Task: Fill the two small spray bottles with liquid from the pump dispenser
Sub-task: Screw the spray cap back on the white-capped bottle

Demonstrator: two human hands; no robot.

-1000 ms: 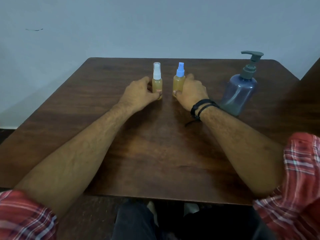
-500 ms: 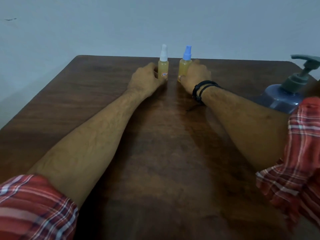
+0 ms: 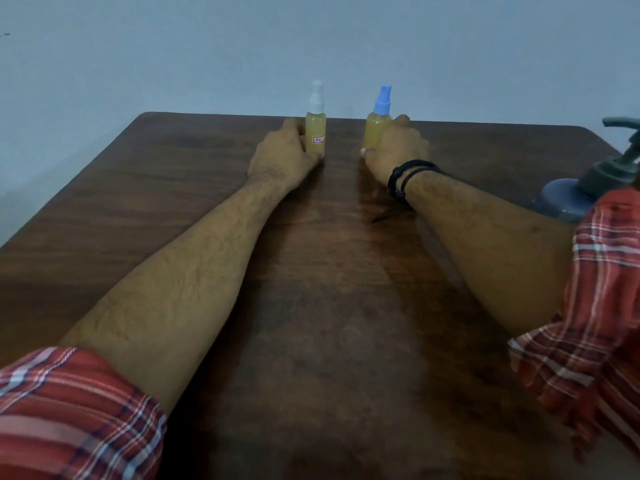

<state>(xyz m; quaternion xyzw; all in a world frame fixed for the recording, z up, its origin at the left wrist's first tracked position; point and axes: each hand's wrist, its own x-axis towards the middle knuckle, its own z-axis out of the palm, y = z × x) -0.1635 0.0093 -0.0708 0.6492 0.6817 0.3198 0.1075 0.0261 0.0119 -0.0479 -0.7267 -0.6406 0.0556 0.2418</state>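
1. Left hand (image 3: 282, 154) grips the white-capped spray bottle (image 3: 315, 128); right hand (image 3: 398, 147) grips the blue-capped spray bottle (image 3: 375, 128).
2. Both bottles stand upright near the table (image 3: 104, 202) far edge, well apart, amber liquid visible inside.
3. Pump dispenser (image 3: 568, 199) sits at the table's right edge, nearer the right hand, partly hidden by the sleeve (image 3: 606, 289).
4. Versus 0.5 s ago: the gap between the bottles is wider; grips unchanged.
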